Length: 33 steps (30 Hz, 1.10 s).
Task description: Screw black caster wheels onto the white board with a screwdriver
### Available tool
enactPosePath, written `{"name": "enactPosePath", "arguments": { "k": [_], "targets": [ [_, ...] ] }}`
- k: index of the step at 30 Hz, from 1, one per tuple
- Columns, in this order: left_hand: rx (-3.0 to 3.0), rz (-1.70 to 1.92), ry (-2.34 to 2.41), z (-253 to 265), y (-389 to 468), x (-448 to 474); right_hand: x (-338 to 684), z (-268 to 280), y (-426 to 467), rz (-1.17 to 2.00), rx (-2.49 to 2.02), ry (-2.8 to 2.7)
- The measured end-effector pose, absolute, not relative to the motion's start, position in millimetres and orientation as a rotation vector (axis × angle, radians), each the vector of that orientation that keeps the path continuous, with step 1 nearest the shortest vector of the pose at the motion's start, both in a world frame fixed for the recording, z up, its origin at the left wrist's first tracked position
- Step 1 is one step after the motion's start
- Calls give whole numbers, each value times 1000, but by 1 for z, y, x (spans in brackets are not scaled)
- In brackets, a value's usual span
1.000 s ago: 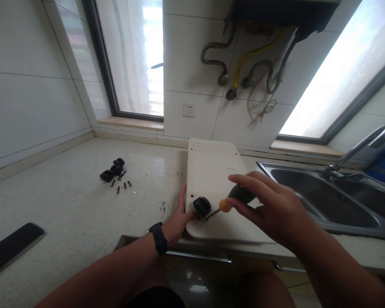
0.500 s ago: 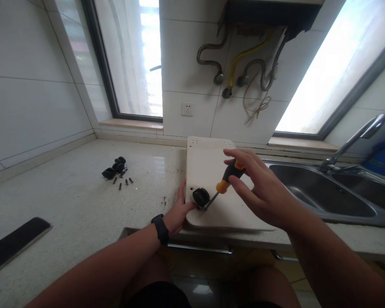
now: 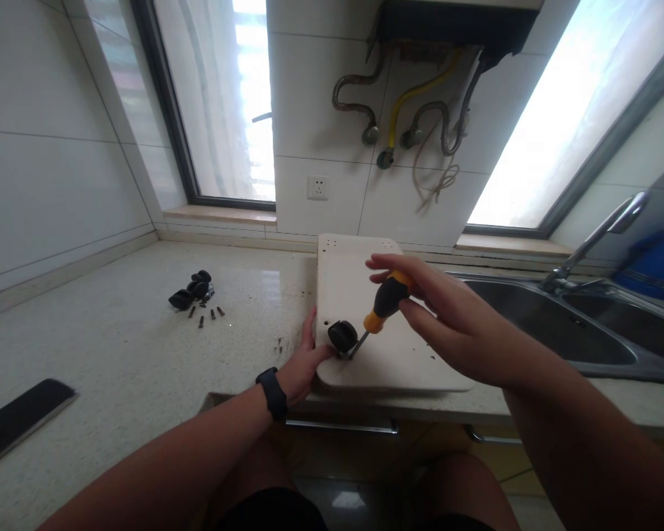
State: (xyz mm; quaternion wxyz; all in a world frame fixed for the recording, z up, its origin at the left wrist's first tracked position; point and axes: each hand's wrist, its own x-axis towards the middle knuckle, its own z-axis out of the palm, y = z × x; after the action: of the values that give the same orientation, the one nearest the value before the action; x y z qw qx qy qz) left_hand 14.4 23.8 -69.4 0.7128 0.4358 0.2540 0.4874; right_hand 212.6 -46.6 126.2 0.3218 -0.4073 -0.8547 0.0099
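A screwdriver (image 3: 388, 301) with a black and orange handle is in my right hand (image 3: 448, 317), its fingers closed about the upper end. The shaft slants down to the foot of a black caster wheel (image 3: 342, 336), which sits near the front left corner of a white board (image 3: 387, 369). My left hand (image 3: 304, 365) grips the board's left edge, thumb beside the caster's base. Screw holes show at the board's far corners. Whether a screw is under the tip is too small to tell.
Several black casters (image 3: 191, 291) and loose screws (image 3: 201, 321) lie on the counter (image 3: 116, 354) to the left. A dark flat strip (image 3: 22, 420) rests at the far left. On the right are a steel sink (image 3: 531, 324) and faucet (image 3: 597, 240).
The whole view has shifted slightly. My right hand has turned a little on the screwdriver, showing more of its handle. My left hand keeps its place on the board.
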Motion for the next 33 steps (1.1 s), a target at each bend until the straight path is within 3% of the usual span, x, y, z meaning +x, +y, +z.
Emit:
{"name": "enactPosePath", "arguments": {
  "k": [2,8,15,22,28,33],
  "targets": [
    [967,1064,540,-69,24,14,216,129,-48,74,-1049,-2289],
    [921,1030,529,-68,25,13,209,122,-43,-318,-1100,-2115],
    [931,1035,550,-71,27,14,218,123,-46,161,-1018,-2226],
    [932,1016,512,-74,28,14,209,127,-45,-268,-1166,-2152],
    [918,1031,521,-72,27,15,215,133,-51,-52,-1171,-2271],
    [908,1023,534,-71,26,14,210,133,-54,-311,-1256,-2216]
  ]
}}
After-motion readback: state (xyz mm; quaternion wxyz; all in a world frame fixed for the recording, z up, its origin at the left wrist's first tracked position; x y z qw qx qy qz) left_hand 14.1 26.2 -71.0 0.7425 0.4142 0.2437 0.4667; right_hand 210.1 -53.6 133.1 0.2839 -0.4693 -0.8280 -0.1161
